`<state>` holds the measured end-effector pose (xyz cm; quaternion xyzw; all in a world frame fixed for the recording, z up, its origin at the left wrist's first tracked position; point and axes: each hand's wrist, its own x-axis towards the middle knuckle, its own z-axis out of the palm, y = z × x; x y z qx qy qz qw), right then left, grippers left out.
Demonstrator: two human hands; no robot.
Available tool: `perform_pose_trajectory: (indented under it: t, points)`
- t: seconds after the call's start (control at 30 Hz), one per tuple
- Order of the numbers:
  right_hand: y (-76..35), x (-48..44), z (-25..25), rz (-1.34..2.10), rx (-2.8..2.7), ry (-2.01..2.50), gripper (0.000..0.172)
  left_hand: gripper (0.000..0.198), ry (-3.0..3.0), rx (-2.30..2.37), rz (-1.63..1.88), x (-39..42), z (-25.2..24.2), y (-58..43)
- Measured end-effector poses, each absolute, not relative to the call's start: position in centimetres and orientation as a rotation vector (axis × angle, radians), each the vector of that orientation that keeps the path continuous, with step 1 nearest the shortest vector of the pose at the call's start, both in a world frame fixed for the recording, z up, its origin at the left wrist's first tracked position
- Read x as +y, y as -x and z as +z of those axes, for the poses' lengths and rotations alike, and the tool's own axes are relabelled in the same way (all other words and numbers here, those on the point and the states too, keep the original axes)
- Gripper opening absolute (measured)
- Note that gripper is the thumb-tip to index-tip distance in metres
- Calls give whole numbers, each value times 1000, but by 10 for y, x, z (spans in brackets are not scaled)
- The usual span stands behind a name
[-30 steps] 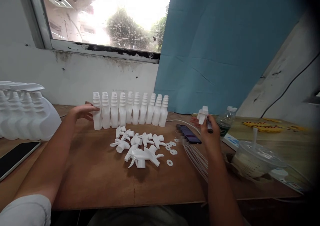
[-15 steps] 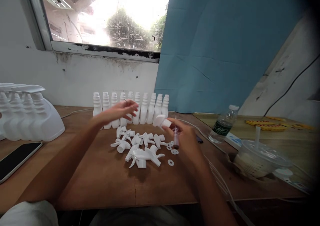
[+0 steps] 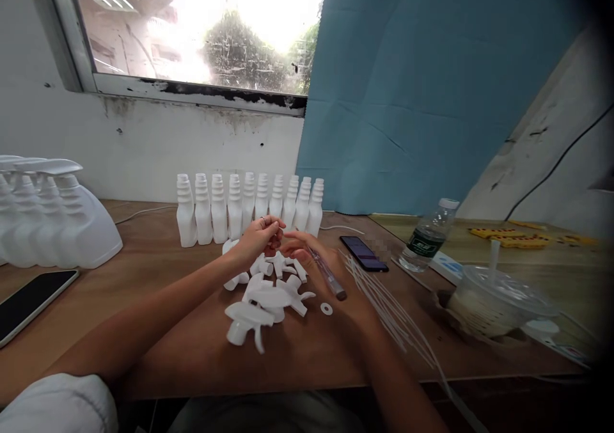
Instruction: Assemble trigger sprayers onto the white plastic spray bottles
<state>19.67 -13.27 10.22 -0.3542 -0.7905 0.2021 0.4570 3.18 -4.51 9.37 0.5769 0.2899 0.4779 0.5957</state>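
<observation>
My two hands meet above a pile of white trigger sprayer heads (image 3: 275, 286) at the middle of the wooden table (image 3: 192, 350). My left hand (image 3: 259, 238) is curled, its fingertips pinched against those of my right hand; what they pinch is too small to make out. My right hand (image 3: 314, 260) is closed round a thin pen-like tool (image 3: 327, 274) with a dark tip that points toward me. One sprayer head (image 3: 244, 321) lies apart, in front of the pile. A small white washer (image 3: 327, 307) lies beside my right wrist.
A row of several open white bottles (image 3: 249, 206) stands behind the pile. Bottles with sprayers (image 3: 52, 222) stand far left, a phone (image 3: 29, 299) before them. Right of my hands lie thin white tubes (image 3: 384, 299), a second phone (image 3: 363, 252), a water bottle (image 3: 429, 235) and a lidded plastic cup (image 3: 499, 299).
My left hand left the bottle row and my right hand came left from the phone; both now meet over the pile. The sprayer head my right hand held now lies on the table.
</observation>
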Motion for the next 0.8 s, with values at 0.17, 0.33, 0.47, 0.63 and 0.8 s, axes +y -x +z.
perform_pose_trajectory:
  t: [0.17,0.33,0.47,0.63,0.8]
  points:
    - [-184,-140,99,388,-2130,841,16,12,-1418,747,1181,-35,100,-21]
    - [-150,-152,77,384,-2502,640,23,13,-1526,772,1257,-28,122,4]
    - [-123,-156,52,116,-2710,647,42,15,-1629,749,1327,-34,142,23]
    - [-120,-158,47,-32,-2792,704,31,19,-1700,750,1351,-40,159,38]
    - [-130,-151,46,-42,-2841,553,18,22,-1673,769,1339,-42,157,42]
